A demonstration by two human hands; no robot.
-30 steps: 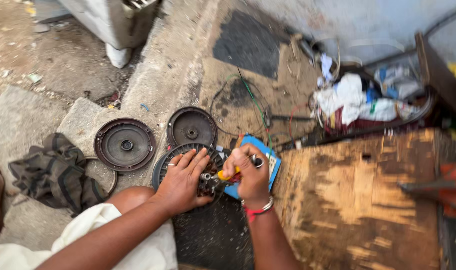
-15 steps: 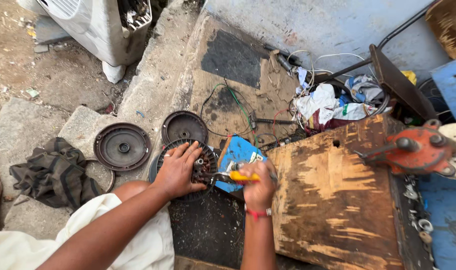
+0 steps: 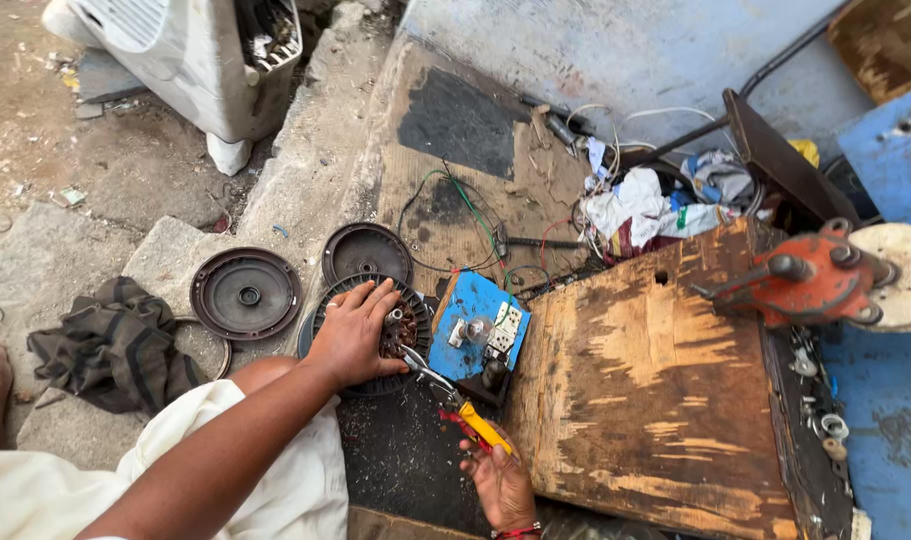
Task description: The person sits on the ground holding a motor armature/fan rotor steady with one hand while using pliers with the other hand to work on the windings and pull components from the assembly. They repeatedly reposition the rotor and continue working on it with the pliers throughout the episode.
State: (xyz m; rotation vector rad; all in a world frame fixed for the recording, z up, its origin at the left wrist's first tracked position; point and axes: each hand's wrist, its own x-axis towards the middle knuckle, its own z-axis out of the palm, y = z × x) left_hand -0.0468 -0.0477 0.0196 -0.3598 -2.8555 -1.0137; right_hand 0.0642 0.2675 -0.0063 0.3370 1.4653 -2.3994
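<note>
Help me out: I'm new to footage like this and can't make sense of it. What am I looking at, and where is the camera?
The camera sits on a person's head and looks down at their own two bare hands. The left hand rests flat on a round dark motor part with copper windings. The right hand grips yellow-handled pliers, whose tips reach into that part. Beside it lies a blue board with switches. Two round dark covers lie on the stone nearby, next to a crumpled dark cloth. To the right is a worn wooden board and an orange metal tool.
</note>
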